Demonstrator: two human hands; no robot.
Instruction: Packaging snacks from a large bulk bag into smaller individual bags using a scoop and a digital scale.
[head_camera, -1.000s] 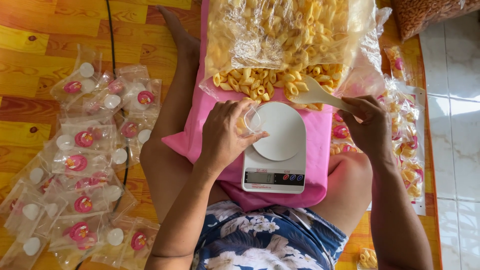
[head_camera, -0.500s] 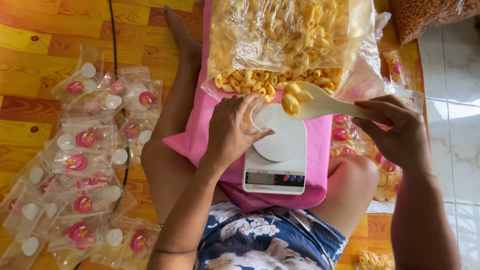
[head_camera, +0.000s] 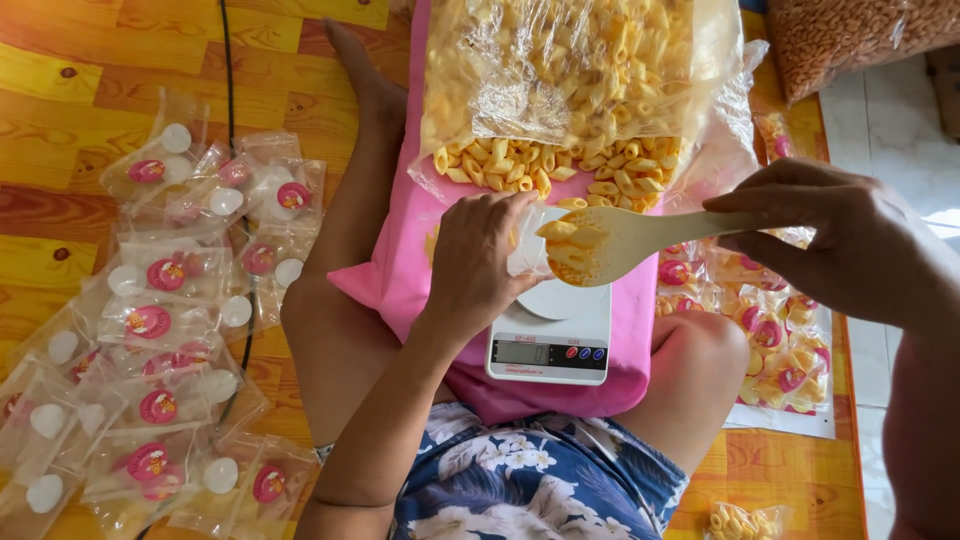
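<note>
One camera only, worn on the person's head, looks almost straight down at close range over the lap. It frames a white kitchen scale (head_camera: 550, 335) at centre, a large clear bag of yellow snacks (head_camera: 570, 90) at the top, and the wooden floor (head_camera: 80, 90) on the left.

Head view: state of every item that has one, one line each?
Big snack bag: open, nearly full.
Spoon: loaded, in right hand grip.
Small pouch: held open by left hand over the scale.
Scale: on, display lit.
Empty pouches: flat, unfilled, on floor.
Filled pouches: packed, beside right knee.
</note>
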